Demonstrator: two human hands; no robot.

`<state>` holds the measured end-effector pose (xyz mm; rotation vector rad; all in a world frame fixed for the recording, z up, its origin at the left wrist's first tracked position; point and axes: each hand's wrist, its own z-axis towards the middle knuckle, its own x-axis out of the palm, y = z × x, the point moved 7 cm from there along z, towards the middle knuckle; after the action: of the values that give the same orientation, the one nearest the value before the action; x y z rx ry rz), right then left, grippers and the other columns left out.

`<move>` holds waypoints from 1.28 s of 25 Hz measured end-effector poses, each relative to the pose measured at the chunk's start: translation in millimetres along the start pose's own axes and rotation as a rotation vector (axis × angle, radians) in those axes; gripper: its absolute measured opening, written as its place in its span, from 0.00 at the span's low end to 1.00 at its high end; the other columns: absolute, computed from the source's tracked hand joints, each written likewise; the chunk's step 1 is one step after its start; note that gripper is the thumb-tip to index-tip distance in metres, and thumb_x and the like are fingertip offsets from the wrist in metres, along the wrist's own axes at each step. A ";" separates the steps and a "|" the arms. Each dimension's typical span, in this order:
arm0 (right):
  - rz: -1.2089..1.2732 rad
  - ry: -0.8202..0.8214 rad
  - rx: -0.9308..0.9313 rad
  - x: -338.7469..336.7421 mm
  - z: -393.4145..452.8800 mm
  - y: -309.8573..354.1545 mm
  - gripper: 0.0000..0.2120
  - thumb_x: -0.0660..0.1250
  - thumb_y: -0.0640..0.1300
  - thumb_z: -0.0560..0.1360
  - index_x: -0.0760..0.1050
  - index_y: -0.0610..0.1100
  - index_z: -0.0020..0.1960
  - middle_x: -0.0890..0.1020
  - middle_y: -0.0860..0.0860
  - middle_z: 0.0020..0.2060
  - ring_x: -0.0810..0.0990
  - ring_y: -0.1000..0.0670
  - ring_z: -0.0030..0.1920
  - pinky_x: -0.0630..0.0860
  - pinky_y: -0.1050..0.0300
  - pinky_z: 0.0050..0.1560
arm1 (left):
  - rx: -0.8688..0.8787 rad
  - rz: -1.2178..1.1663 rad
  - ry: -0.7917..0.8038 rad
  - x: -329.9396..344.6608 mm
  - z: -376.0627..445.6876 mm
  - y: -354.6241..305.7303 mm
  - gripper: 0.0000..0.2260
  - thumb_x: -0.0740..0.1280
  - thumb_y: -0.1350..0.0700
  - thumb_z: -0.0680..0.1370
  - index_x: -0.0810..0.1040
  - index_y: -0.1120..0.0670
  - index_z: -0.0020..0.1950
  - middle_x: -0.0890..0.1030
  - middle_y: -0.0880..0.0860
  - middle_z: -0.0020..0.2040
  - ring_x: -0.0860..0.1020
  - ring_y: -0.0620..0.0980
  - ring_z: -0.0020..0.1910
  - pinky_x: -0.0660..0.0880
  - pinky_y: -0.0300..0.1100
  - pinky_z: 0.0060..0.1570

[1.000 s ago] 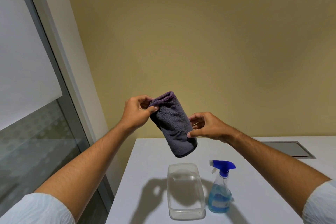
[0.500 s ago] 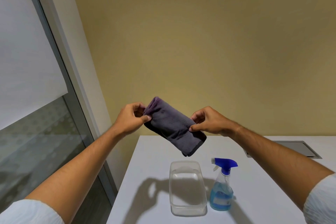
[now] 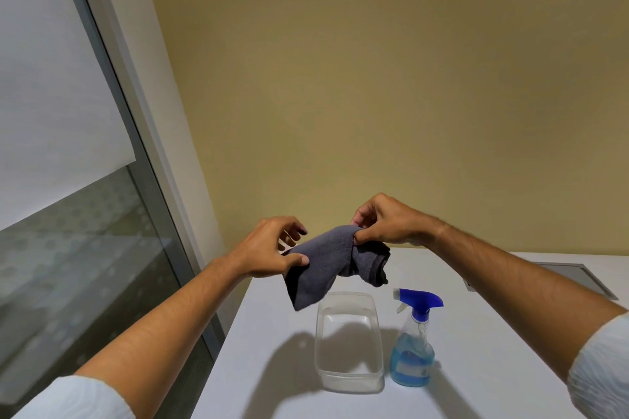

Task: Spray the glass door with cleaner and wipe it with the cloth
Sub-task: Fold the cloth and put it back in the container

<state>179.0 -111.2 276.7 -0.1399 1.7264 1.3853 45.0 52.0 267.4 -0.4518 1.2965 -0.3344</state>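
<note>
A dark grey cloth [image 3: 323, 265] hangs in the air above the white table, partly unfolded and bunched. My left hand [image 3: 269, 250] pinches its left edge between thumb and fingers. My right hand [image 3: 381, 221] grips its upper right fold. The spray bottle [image 3: 413, 343], clear with blue liquid and a blue trigger head, stands on the table below my right hand, untouched. The glass door [image 3: 88, 269] with its grey frame fills the left side, its upper part covered by a white blind.
A clear plastic container [image 3: 347, 340] sits on the white table [image 3: 493, 378] left of the bottle, under the cloth. A grey recessed panel [image 3: 578, 277] lies in the tabletop at right. A yellow wall stands behind.
The cloth has gone from a neat folded roll to a loosened, drooping shape. Both hands have dropped lower and shifted their grip on it.
</note>
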 end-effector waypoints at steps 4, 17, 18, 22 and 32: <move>-0.026 0.004 -0.004 -1.7 -1.0 -2.4 0.05 0.74 0.35 0.67 0.84 0.40 0.43 0.87 0.43 0.39 0.83 0.52 0.37 0.83 0.51 0.44 | -0.033 0.056 0.031 19.3 -0.1 0.3 0.12 0.75 0.52 0.68 0.79 0.53 0.48 0.82 0.49 0.42 0.80 0.47 0.41 0.80 0.45 0.42; -0.346 -0.093 0.170 26.2 20.0 -27.8 0.07 0.76 0.45 0.65 0.84 0.42 0.39 0.80 0.58 0.29 0.80 0.54 0.35 0.77 0.60 0.35 | -0.236 0.173 -0.032 24.7 16.7 41.9 0.13 0.79 0.50 0.66 0.82 0.51 0.46 0.80 0.48 0.40 0.77 0.46 0.41 0.72 0.38 0.38; -0.339 -0.115 0.196 33.0 24.1 -32.8 0.07 0.76 0.45 0.65 0.84 0.42 0.38 0.81 0.56 0.29 0.80 0.53 0.35 0.76 0.60 0.34 | -0.260 0.158 -0.034 28.1 19.2 50.9 0.14 0.79 0.50 0.65 0.81 0.51 0.45 0.80 0.48 0.38 0.78 0.46 0.39 0.74 0.39 0.37; -0.303 -0.185 0.323 65.8 39.0 -57.0 0.08 0.74 0.42 0.64 0.77 0.42 0.30 0.80 0.50 0.28 0.79 0.48 0.33 0.74 0.59 0.31 | -0.338 0.142 -0.049 48.9 28.9 83.8 0.14 0.80 0.51 0.64 0.77 0.52 0.40 0.79 0.49 0.36 0.79 0.48 0.37 0.77 0.41 0.34; -0.110 -0.505 0.629 119.6 38.6 -131.9 0.12 0.73 0.42 0.69 0.73 0.39 0.32 0.75 0.48 0.27 0.73 0.51 0.27 0.69 0.60 0.25 | -0.537 -0.155 -0.098 136.2 50.6 124.1 0.13 0.78 0.51 0.64 0.75 0.52 0.36 0.78 0.48 0.33 0.76 0.45 0.32 0.65 0.34 0.25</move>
<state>205.4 -77.5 99.6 0.4230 1.6010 0.6661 125.5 100.7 101.2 -1.0143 1.2505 -0.0845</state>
